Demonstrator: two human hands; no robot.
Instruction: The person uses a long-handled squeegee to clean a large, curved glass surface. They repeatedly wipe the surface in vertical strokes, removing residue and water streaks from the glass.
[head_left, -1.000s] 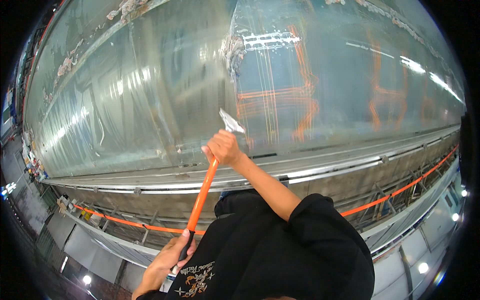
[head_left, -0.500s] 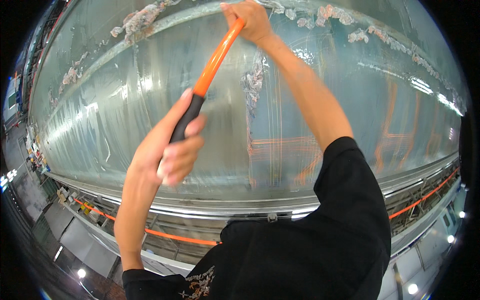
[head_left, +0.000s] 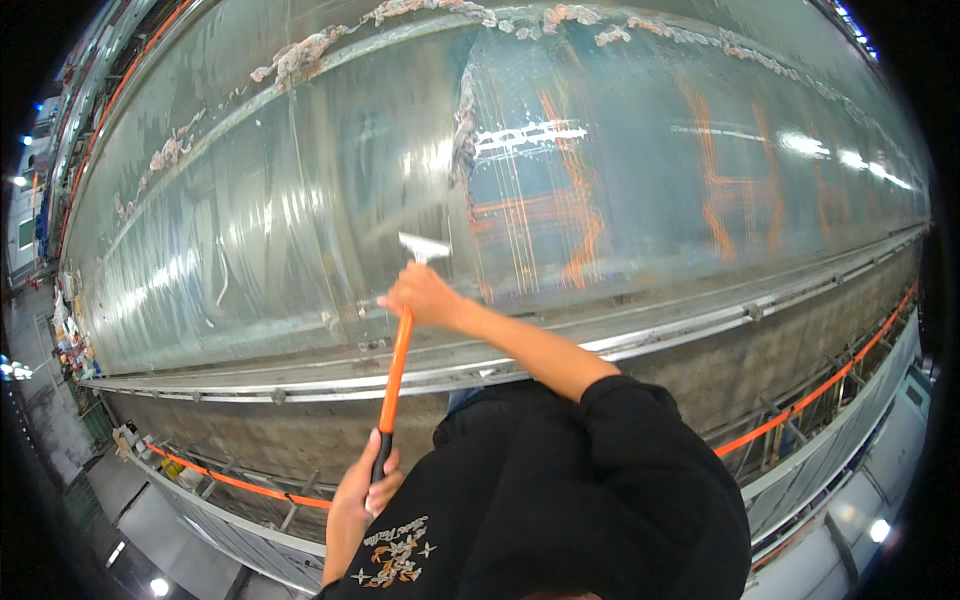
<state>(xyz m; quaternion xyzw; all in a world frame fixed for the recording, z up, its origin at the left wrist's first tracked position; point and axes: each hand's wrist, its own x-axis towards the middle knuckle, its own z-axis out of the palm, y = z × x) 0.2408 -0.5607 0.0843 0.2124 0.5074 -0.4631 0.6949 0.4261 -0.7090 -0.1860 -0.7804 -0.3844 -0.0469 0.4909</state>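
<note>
Both my hands are closed around a long-handled scraper [head_left: 397, 362] with an orange shaft. My left hand [head_left: 368, 480] wraps the black grip at its lower end, close to my body. Higher up, my right hand [head_left: 425, 296] grips the shaft just below the head. The flat pale scraper blade [head_left: 425, 246] lies at or just over a large, shiny grey-green surface [head_left: 360, 200]; contact cannot be made out. To the right of the blade, a strip of crumpled residue [head_left: 464, 125] runs along the border of a bluer area bearing orange lines [head_left: 580, 220].
Clumps of peeled residue [head_left: 300, 58] lie along a curved ridge at the far side. A metal rail [head_left: 640, 345] edges the surface near me. Below it runs an orange bar [head_left: 800, 400] beside a walkway. Assorted small items [head_left: 75, 330] sit at the far left.
The scraper has been drawn from the far ridge toward me, both hands moving nearer my body. Its blade, out of view before, now shows. My view has shifted as well.
</note>
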